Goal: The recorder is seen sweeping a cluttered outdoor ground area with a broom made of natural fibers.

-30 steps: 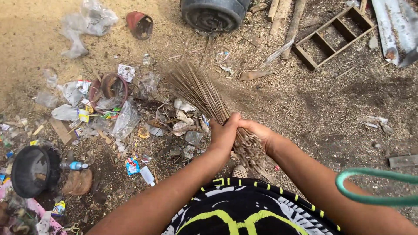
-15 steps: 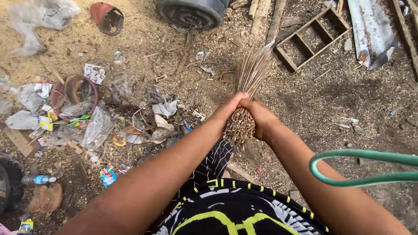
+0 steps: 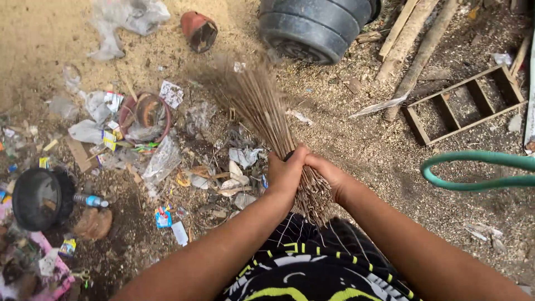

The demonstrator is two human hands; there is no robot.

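A black bucket (image 3: 38,198) lies at far left on the dirt, beside scattered plastic litter (image 3: 161,159). At centre, the left hand (image 3: 286,174) and right hand (image 3: 329,173) are both closed around a stick broom (image 3: 267,120), bristles fanned up-left over the rubbish. A green hose (image 3: 473,170) loops at right.

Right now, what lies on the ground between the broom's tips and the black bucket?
Head view: a round reddish basin amid plastic wrappers and paper scraps.
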